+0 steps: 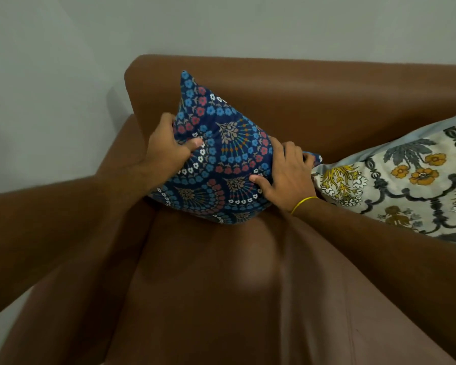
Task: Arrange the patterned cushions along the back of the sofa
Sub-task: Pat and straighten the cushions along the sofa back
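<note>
Both bare forearms were extended forward and inward from the lower corners of the view. The left hand [169, 147] was turned with its back toward the camera, the fingers curled out of sight and the thumb pressed flat across the front. The right hand [284, 175] was laid palm-down, fingers spread and bent, thumb stretched leftward. A thin yellow band [302, 204] was worn around the right wrist.

Your left fingers [166, 119] hidden behind the blue cushion [221, 159], cream floral cushion [395, 180] cut off at the right edge, sofa [300, 96] cropped too.
</note>
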